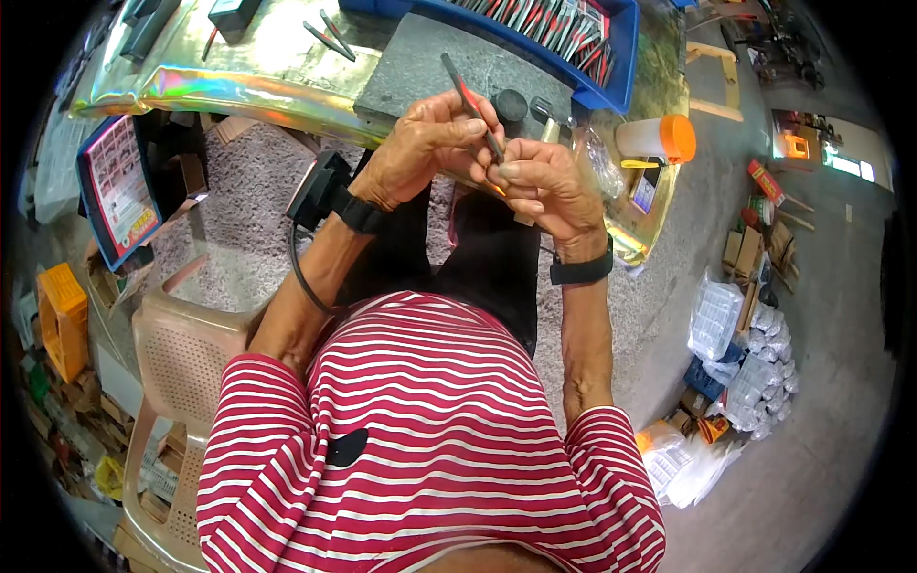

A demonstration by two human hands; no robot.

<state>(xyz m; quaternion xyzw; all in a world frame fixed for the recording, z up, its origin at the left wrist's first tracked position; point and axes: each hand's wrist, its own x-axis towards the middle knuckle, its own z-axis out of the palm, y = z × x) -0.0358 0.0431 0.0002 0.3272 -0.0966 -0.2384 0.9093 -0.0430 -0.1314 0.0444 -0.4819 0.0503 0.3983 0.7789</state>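
Above the near edge of the worktable (pixel 248 91), both my hands are closed around one slim red-and-black tool (pixel 462 88). Its dark pointed end sticks up and to the left. My left hand (pixel 430 138) grips its middle between thumb and fingers. The fingers of my right hand (pixel 549 181) pinch its lower end and partly hide it. Just beyond my hands lies a dark grey slab (pixel 411 76), with a round black piece (pixel 509 105) on it. Many similar red-and-black tools (pixel 544 29) fill a blue bin (pixel 626 57) behind the slab.
A dark V-shaped tool (pixel 330 40) lies at the table's back left. At right stands a clear jar with an orange lid (pixel 676 139), near a crumpled plastic bag (pixel 597 162). A plastic chair (pixel 186 353) is at my left; wrapped bundles (pixel 759 368) sit on the floor right.
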